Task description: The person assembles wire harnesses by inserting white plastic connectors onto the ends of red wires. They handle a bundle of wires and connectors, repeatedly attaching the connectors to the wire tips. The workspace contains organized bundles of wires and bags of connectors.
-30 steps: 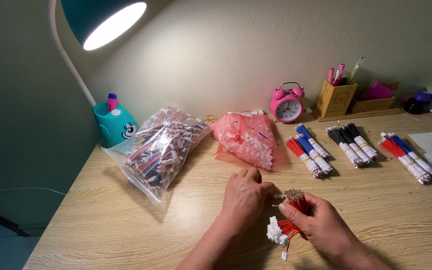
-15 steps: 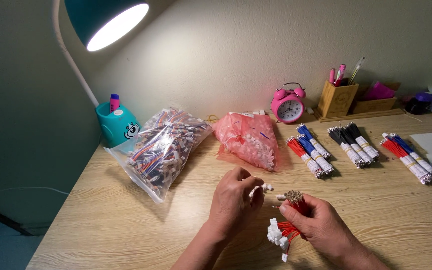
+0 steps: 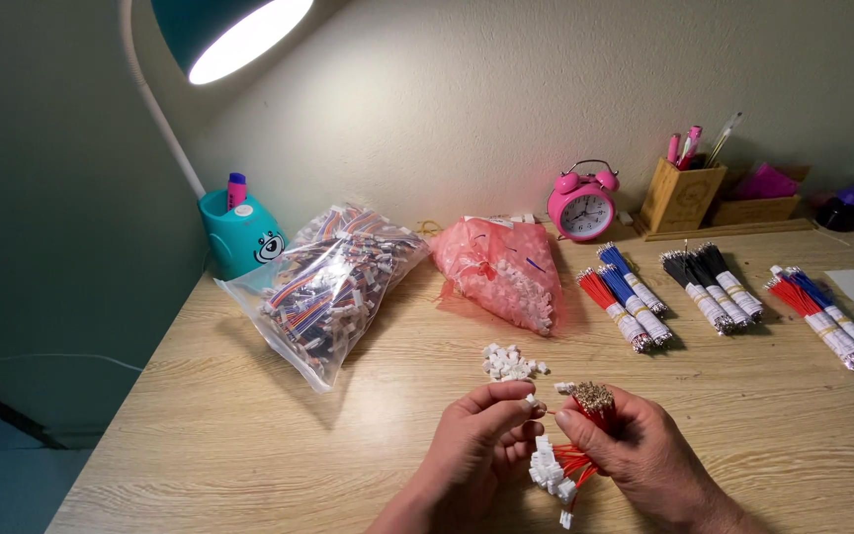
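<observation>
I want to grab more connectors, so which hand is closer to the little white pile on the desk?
Left. The left hand sits just below the white pile, nearly under it; the right hand is lower and off to the right.

One head-worn camera looks steeply down, close over the wooden desk (image 3: 249, 435).

Both hands sit low at the near edge, and just beyond them a small pile of white connectors (image 3: 512, 363) blocks the straight path forward. Far left, the clear bag of coloured wires (image 3: 333, 287) sprawls wide — beside it the pink bag (image 3: 501, 269). Far right, rows of wire bundles (image 3: 724, 297) line up. Bare wooden desk (image 3: 200, 435) lies near left — another open strip runs right, between bundles and hands.
</observation>
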